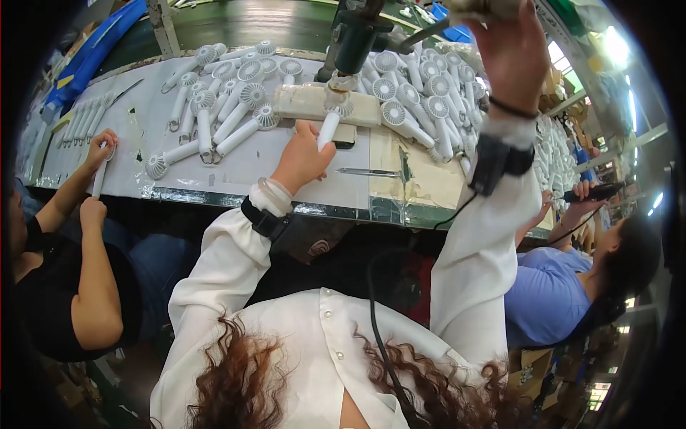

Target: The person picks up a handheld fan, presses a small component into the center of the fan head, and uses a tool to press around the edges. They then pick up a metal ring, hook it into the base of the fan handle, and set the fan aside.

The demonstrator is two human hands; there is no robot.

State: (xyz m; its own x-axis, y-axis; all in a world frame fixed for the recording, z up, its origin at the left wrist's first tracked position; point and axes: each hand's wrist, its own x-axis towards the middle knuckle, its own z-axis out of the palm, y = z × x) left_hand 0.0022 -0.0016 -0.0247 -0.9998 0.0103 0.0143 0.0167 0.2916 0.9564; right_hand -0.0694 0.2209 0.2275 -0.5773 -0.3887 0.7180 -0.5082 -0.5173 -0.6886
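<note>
My left hand (304,156) pinches the handle of a white handheld fan (329,130). The fan's round ribbed head lies under the tip of a dark green hand press (355,44), on a pale padded block (293,104). High at the upper right, my right hand (511,57) is closed around the wrapped end of the press lever (427,33); its fingers are partly cut off by the top edge. Similar white fans (250,95) lie piled left of the press, and another heap (437,107) lies to its right.
A slim metal tool (368,172) lies near the bench's front edge (314,206). On the left, a co-worker's hands (96,161) hold a white piece beside a row of fans (86,118). To the right, another person (554,286) holds a dark tool (594,191). Cables hang near my right arm.
</note>
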